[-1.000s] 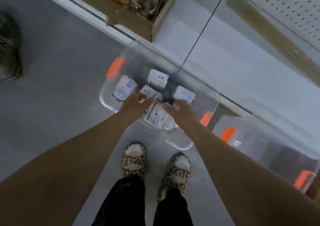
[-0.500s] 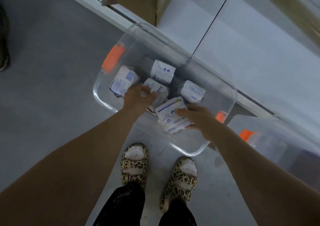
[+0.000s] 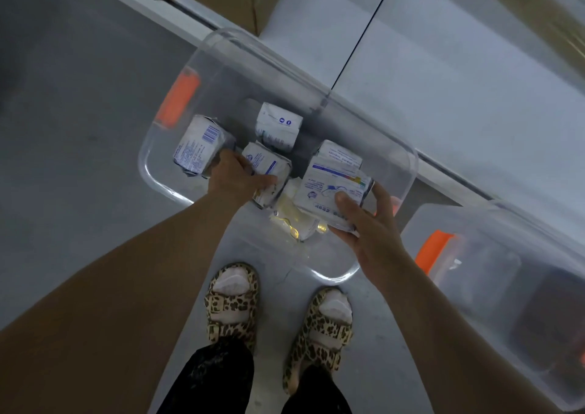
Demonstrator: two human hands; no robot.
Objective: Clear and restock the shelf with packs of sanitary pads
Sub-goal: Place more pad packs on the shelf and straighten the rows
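Though left hand (image 3: pixel 235 180), right hand (image 3: pixel 368 228) hold packs (image 3: pixel 330 184), print illegible.

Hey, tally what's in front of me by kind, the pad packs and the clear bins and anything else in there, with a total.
White pad packs: 5 (barcode pack, far pack, middle pack in left hand, front pack in right hand, rear pack behind it)
Yellowish wrapped item, kind unclear: 1
Clear bins: 2 (near bin, right bin)
Total: 8

Clear glossy plastic bin (image 3: pixel 408 173) — shiny film-wrapped packs (image 3: pixel 278 127) — smooth matt floor (image 3: pixel 79 160).
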